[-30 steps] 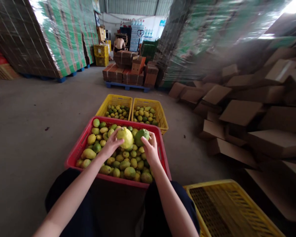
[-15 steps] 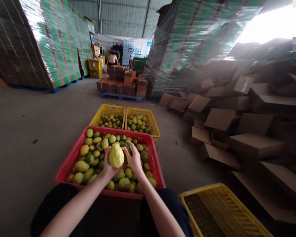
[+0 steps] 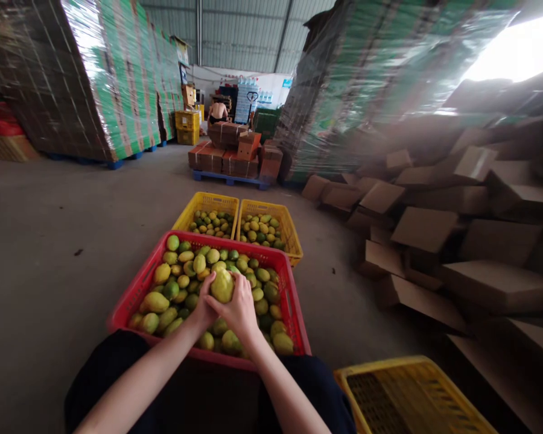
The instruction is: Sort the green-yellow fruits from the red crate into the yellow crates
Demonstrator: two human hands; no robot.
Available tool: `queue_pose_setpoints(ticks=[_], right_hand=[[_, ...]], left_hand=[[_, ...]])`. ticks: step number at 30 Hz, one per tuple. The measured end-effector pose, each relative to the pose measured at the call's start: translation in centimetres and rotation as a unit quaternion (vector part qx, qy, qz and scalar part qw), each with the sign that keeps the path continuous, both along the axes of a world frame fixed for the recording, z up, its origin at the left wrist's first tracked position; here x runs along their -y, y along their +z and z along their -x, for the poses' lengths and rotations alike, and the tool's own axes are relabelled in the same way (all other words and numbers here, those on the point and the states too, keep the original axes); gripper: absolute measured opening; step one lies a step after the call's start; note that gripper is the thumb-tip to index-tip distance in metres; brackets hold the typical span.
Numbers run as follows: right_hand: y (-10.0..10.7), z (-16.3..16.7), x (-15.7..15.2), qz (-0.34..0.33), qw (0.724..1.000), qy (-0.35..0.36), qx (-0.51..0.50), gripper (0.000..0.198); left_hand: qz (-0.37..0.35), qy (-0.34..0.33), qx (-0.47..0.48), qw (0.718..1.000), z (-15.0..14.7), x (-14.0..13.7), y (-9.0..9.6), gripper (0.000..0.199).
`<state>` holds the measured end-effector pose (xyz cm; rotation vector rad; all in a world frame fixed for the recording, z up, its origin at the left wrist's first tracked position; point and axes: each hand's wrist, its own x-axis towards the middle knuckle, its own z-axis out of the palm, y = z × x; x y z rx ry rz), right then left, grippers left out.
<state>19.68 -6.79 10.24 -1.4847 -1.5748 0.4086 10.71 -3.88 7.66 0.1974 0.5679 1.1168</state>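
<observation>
Over the near red crate (image 3: 301, 307), now cupping the yellow fruit (image 3: 221, 286) snugly between left hand (image 3: 203, 305) and right hand (image 3: 241, 307), held a second ago by the left alone; so apparently steadier. Cannot tell whether still holding the earlier green fruit.

Floor (image 3: 49, 241), grey, dull. Far wall (image 3: 208, 73), white; ribbed panelling (image 3: 239, 36) above. Daylight glare (image 3: 520, 48), upper right. Plastic-wrapped stacks (image 3: 127, 90), tall, two: left and right. Pallet (image 3: 230, 179), blue, loaded with cartons (image 3: 208, 158). Carton heap (image 3: 425, 229), brown, right.
</observation>
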Motion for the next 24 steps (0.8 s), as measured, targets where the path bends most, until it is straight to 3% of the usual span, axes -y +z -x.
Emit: queue_pose_setpoints(ticks=[3,6,8,12,15,18,21,24], right_hand=[[0.0,0.2,-0.1,0.01,0.998,-0.009,-0.056,0.059],[0.6,-0.6,-0.3,0.063,0.981,0.016,-0.181,0.05],[1.3,-1.7,-0.4,0.096,0.941,0.04,-0.321,0.046],[2.5,-4.1,-1.1,0.1,0.831,0.081,-0.542,0.035],[2.3,-5.3,-1.9,0.102,0.789,0.067,-0.602,0.03],[1.5,-5.7,-2.5,0.143,0.765,0.032,-0.627,0.03],[0.9,-5.5,-2.6,0.185,0.738,0.023,-0.648,0.03],[0.9,-5.0,-2.5,0.179,0.718,0.022,-0.672,0.03]], left_hand=[[-0.002,-0.004,-0.013,1.0,0.0,0.0,0.5,0.034],[-0.018,-0.006,0.005,1.0,0.4,-0.7,0.9,0.047],[-0.011,0.005,0.012,1.0,0.8,-1.4,1.3,0.048],[0.009,0.033,-0.014,0.999,1.7,-2.6,2.7,0.032],[-0.027,0.034,-0.05,0.998,2.6,-2.7,4.1,0.023],[-0.014,0.055,-0.058,0.997,3.2,-2.3,5.1,0.021],[0.017,0.069,-0.037,0.997,3.1,-1.8,5.2,0.02],[0.022,0.045,-0.032,0.998,2.7,-1.6,4.9,0.025]])
